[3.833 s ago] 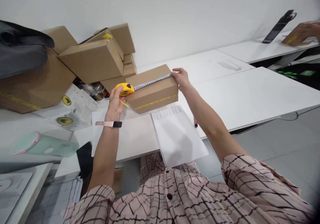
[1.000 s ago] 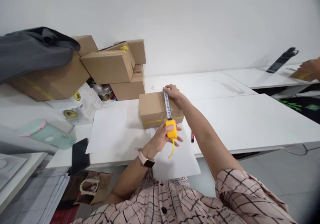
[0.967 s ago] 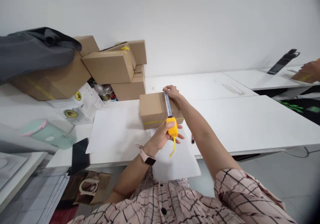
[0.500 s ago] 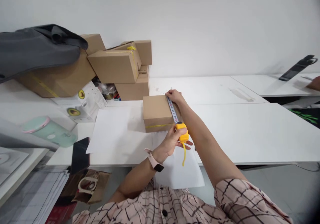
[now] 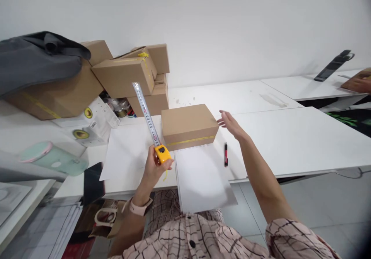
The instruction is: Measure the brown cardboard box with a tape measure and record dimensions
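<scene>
Fingers of the left hand clamp the yellow tape measure, its extended blade unsupported left of the cardboard box on the counter; right hand empty, fingers apart beside the box; blade may recoil or buckle if unlocked or tilted.
</scene>
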Motion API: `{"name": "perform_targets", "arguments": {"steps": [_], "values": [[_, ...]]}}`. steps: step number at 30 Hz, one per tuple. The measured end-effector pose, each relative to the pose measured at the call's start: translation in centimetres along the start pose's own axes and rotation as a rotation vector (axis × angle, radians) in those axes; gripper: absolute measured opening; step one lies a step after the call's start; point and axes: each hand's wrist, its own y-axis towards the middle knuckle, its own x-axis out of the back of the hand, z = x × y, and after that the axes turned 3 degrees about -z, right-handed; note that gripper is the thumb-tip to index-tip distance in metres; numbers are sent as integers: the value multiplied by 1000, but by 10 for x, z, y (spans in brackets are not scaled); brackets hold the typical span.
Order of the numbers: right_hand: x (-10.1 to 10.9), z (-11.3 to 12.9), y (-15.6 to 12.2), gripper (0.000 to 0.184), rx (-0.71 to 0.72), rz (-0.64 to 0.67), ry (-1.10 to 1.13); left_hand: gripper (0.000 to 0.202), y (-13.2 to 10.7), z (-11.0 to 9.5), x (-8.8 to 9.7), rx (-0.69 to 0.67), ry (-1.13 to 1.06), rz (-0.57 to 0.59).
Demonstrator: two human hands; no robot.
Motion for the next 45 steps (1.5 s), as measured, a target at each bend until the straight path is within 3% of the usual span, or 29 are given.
{"name": "perform_targets", "arguments": {"steps": [3,5,9,13,15,17,20,23,27,33,45], "values": [[-3,-13,-21,81,8,153,-61,69,20,7,7,69,-1,77],[-6,-5,-20,77,103,158,-142,69,38,2,9,61,-23,135],[-11,28,6,66,245,67,-350,61,77,-24,13,-35,-50,189],[-26,54,46,49,315,-150,-550,54,111,-49,13,-77,-33,186],[-38,61,65,38,392,-213,-601,52,120,-55,7,-96,-32,162],[-51,66,81,32,466,-196,-602,52,120,-56,-2,-138,-34,167],[-66,72,97,34,463,-162,-571,59,109,-42,-24,-149,-38,305],[-76,76,102,34,396,-220,-588,64,96,-15,-48,-44,-48,474],[-80,80,104,33,342,-241,-635,63,83,23,-69,80,-89,559],[-82,85,103,30,280,-234,-619,58,73,55,-75,116,-179,542],[-86,92,94,43,277,-266,-718,56,80,73,-73,181,-260,546]]}}
